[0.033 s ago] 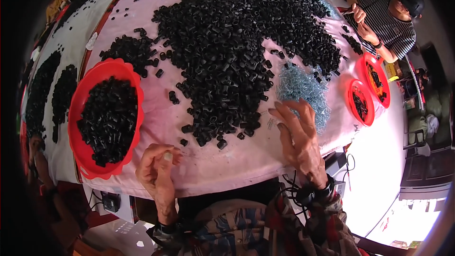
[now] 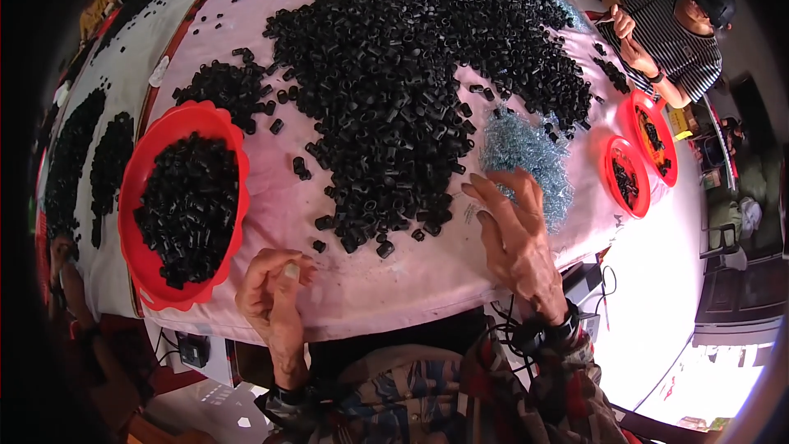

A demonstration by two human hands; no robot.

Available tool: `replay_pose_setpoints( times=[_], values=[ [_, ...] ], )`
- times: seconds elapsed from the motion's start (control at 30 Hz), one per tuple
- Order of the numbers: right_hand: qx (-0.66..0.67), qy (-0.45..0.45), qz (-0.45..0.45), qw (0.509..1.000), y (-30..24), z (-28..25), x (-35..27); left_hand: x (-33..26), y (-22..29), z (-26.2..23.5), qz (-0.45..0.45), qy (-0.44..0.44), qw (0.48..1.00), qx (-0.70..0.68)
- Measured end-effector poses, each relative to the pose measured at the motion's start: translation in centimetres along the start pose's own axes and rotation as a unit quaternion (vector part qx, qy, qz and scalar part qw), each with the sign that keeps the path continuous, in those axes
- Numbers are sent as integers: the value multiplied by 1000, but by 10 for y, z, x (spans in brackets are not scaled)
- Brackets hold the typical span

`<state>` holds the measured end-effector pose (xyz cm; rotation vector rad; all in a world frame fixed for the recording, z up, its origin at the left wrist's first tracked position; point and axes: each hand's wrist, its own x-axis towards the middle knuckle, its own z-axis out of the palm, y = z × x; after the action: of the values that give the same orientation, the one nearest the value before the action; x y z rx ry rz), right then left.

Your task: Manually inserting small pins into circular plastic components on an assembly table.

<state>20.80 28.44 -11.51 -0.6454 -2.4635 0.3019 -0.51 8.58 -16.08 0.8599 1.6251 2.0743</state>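
My left hand [image 2: 275, 300] is at the near edge of the pink-white cloth, right of the red scalloped basin [image 2: 240, 218]. Its thumb and fingers are pinched together; whatever they may hold cannot be made out. My right hand [image 2: 518, 242] hovers with fingers apart and nothing visible in it, by the near side of a heap of small glinting blue-silver pieces [image 2: 526, 152], too fine to tell their kind. Between and beyond my hands spreads a big pile of small black hollow plastic parts [image 2: 386, 115]. More black parts [image 2: 185, 205] fill the basin.
Two small red bowls [image 2: 626, 177] with a few parts stand at the right edge. Across from them a person in a striped shirt [image 2: 666, 37] works with both hands raised. Another person's arm [image 2: 74, 288] shows at far left, near a second table with black heaps [image 2: 74, 156].
My right hand has shifted very slightly to the left, its fingertips a little lower. My left hand stays in place.
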Motion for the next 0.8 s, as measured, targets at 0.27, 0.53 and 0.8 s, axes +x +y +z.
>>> replay_pose_setpoints(
  times=[0.27,0.53,0.8],
  values=[
    [-4,-19,-20,1000,-1,5,-5,0,2,5,-18,12,999,27],
    [25,-13,20,999,-2,0,-8,0,2,1,-17,8,1000,24],
    [-5,-27,8,1000,-3,1,-9,0,7,6,-35,16,999,27]
  ],
)
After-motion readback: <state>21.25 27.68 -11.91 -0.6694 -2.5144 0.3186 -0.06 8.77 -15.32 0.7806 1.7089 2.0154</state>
